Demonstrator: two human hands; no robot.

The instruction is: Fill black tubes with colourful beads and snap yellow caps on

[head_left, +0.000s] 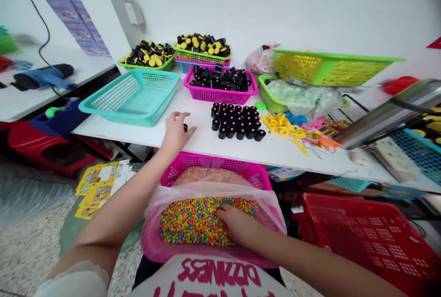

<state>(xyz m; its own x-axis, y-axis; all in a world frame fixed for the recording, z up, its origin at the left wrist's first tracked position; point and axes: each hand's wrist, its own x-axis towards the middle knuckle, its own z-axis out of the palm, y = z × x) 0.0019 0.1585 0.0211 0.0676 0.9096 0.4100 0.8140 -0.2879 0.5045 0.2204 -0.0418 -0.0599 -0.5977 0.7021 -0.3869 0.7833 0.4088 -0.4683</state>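
Note:
My left hand (pixel 177 130) is above the white tabletop (pixel 200 143), its fingers curled round a small black cylinder (pixel 185 127) that shows only in part between thumb and fingers. My right hand (pixel 237 223) reaches into a heap of small multicoloured beads (pixel 193 221); its fingertips are sunk among them and hidden. The beads lie in a clear plastic bag (pixel 272 203) spread over a pink basket (pixel 258 168) in front of my body. To the right of my left hand, several black cylinders with pink dots on their tops (pixel 236 120) stand in close rows.
A turquoise basket (pixel 138 118) stands at left on the table. Behind, a magenta basket (pixel 220 95) holds more black cylinders. Yellow plastic pieces (pixel 280 125) lie right of the rows, near a metal tube (pixel 389 113). A red crate (pixel 361 210) is at lower right.

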